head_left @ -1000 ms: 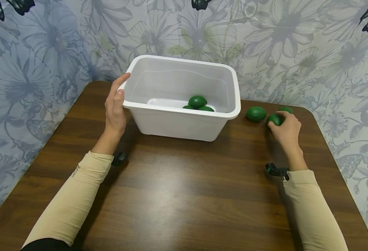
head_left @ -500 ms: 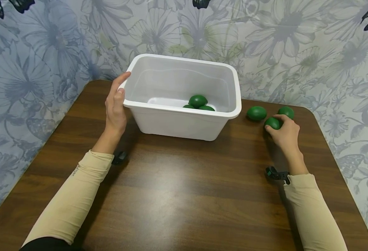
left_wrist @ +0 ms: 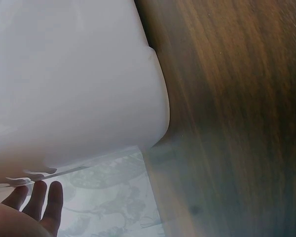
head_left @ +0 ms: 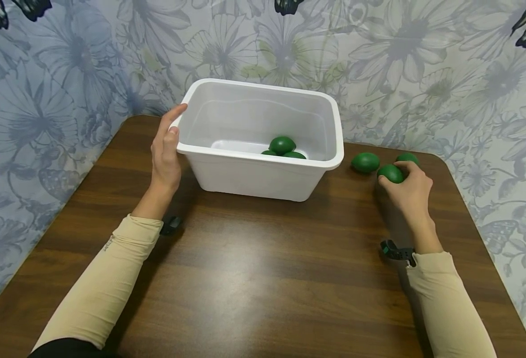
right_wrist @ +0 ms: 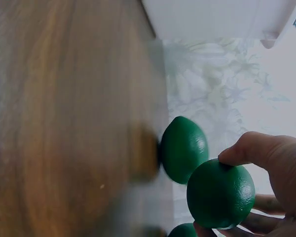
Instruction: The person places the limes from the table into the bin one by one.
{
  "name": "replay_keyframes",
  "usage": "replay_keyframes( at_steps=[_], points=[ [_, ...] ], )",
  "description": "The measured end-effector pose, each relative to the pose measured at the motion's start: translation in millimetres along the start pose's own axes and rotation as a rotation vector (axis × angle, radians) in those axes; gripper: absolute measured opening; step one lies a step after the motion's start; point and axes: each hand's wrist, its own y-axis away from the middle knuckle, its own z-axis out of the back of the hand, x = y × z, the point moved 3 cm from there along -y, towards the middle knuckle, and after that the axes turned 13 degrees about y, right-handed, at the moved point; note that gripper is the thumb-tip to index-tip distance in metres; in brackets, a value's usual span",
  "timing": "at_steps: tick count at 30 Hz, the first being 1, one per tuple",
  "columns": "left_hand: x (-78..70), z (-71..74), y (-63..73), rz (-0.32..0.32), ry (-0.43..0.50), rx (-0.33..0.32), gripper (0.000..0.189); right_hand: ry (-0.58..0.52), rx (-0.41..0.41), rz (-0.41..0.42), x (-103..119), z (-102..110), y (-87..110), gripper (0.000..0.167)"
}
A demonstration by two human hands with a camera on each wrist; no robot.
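Observation:
In the head view, my right hand (head_left: 410,189) pinches a green lime (head_left: 390,173) between thumb and fingers. The right wrist view shows the same lime (right_wrist: 220,193), the thumb on one side and fingertips on the other. A second lime (head_left: 366,162) lies to its left on the table, and a third lime (head_left: 407,158) is partly hidden behind my fingers. My left hand (head_left: 165,154) holds the left end of a white plastic tub (head_left: 254,174) at its rim. Fingertips (left_wrist: 54,197) show against the tub's underside of the rim in the left wrist view.
Inside the tub lie several limes (head_left: 282,145), toward its right half. The tub stands near the back of a brown wooden table (head_left: 245,268). Close behind it rises a wall with floral paper (head_left: 289,44).
My right hand has drawn its lime slightly left and toward me, uncovering more of the lime behind. The left hand and the tub stay in place.

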Motion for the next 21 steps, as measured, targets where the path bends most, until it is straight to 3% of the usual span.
replay_keyframes(
  at_steps=[9, 21],
  points=[
    [0.8, 0.7, 0.4, 0.004, -0.007, 0.005, 0.067, -0.055, -0.128, 0.067, 23, 16, 2.4, 0.051],
    [1.2, 0.2, 0.0, 0.001, 0.008, -0.003, 0.068, -0.147, -0.227, 0.2, 79, 41, 15.1, 0.045]
  ],
)
